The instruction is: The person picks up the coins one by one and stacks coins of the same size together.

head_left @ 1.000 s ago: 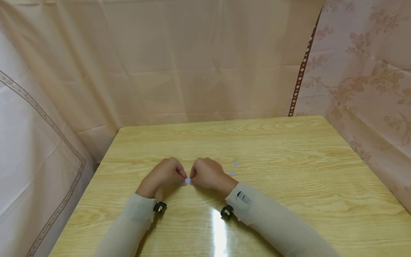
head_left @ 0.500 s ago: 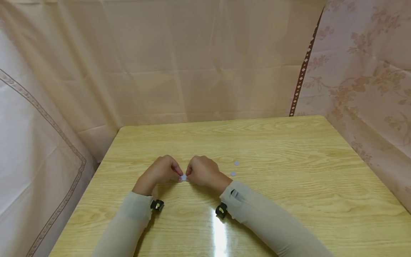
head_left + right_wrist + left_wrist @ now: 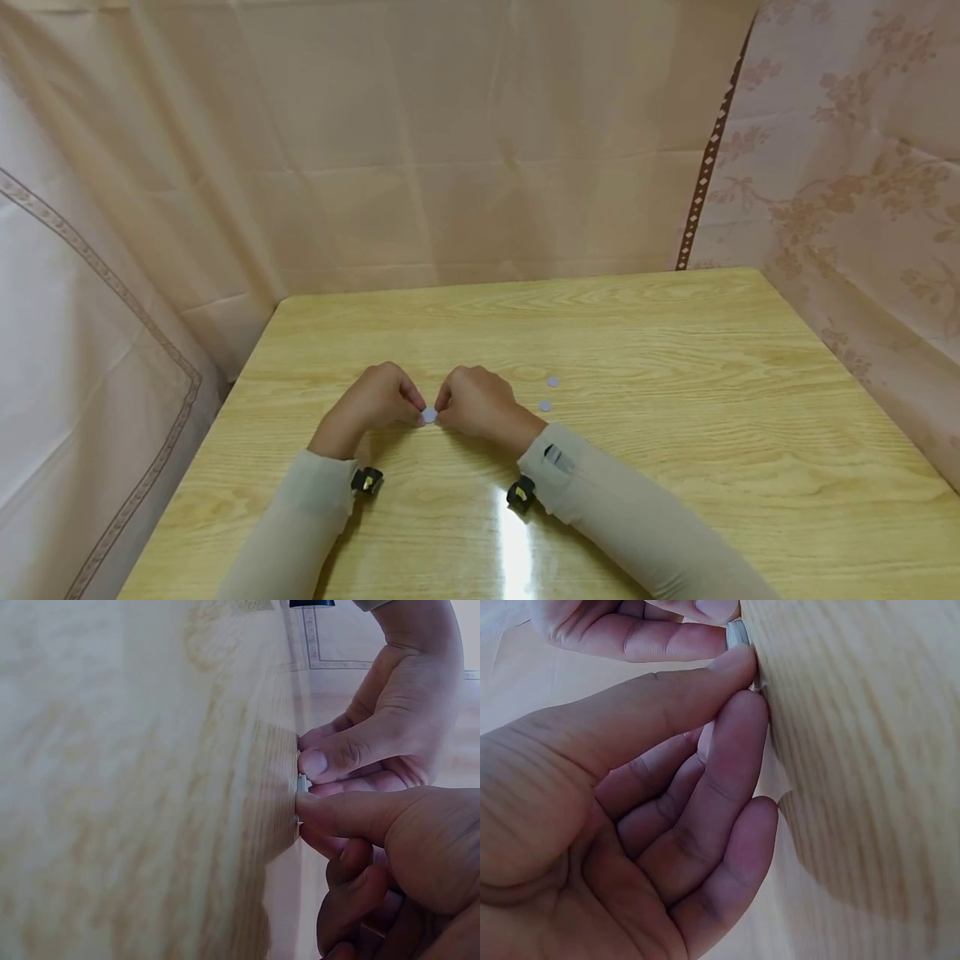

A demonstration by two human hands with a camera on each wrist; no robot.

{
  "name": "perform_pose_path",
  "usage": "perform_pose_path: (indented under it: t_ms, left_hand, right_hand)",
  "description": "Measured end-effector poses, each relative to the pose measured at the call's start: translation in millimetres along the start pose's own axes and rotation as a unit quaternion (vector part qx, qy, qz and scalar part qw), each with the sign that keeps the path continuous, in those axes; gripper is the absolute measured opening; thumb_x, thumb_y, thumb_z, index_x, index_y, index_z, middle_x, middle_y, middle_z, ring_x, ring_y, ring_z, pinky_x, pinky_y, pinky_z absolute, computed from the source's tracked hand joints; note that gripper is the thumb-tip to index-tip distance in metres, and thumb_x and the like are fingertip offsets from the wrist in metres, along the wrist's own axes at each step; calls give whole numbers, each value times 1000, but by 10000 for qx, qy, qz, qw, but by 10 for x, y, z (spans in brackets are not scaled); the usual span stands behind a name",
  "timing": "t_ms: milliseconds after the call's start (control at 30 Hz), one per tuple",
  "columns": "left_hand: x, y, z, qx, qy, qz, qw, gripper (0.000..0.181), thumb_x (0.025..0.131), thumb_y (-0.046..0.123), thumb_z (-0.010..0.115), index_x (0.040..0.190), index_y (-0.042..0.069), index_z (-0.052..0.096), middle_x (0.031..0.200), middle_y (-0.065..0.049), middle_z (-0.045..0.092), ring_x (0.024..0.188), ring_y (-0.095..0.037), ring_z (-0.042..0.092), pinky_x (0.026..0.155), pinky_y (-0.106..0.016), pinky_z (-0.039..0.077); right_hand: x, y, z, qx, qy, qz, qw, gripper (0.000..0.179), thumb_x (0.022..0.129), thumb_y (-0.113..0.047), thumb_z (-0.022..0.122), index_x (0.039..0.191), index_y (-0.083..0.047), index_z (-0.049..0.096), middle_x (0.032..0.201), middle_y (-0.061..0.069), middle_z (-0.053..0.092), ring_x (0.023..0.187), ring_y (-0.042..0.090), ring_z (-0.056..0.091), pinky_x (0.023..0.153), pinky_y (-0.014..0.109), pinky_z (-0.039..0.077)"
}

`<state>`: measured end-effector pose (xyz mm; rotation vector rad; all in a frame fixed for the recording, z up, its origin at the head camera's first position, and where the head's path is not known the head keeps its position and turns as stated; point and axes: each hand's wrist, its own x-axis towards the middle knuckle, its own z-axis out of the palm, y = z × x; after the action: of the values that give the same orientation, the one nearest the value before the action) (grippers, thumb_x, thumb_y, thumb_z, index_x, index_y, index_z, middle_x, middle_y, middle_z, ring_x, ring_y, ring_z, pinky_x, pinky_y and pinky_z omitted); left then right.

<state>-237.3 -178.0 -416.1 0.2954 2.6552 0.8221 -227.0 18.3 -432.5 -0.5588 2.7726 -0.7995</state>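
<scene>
Both hands meet over the wooden table [image 3: 637,467], pinching one small white disc [image 3: 429,415] between them. My left hand [image 3: 375,397] holds its left side with thumb and fingertips, and my right hand [image 3: 478,402] grips the right side the same way. Seen from the left wrist, the disc [image 3: 737,633] shows its pale rim right at the tabletop, with the left thumb at its edge. In the right wrist view only a thin sliver of the disc [image 3: 302,784] shows between the two thumbs; fingertips hide the rest.
Two more small white discs, a far one [image 3: 552,381] and a nearer one [image 3: 545,406], lie on the table to the right of my right hand. A beige curtain [image 3: 465,150] hangs behind the table's far edge, with patterned cloth [image 3: 862,167] at the right.
Both hands have shifted slightly left and away from me over the first half second, with the disc between them. Since then they have stayed almost still. The two other discs have not moved.
</scene>
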Motion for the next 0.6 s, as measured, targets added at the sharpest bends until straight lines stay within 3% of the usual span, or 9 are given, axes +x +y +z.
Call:
perform_pose_path:
  t_ms: [600]
  left_hand:
    - [-23, 15, -15, 167, -89, -18, 9998, 11, 77, 13, 91, 78, 14, 80, 83, 5, 75, 84, -17, 66, 80, -38, 54]
  right_hand:
    - [-77, 49, -50, -218, 58, -69, 9997, 7, 85, -31, 84, 90, -27, 80, 100, -11, 75, 79, 9, 64, 62, 32, 52]
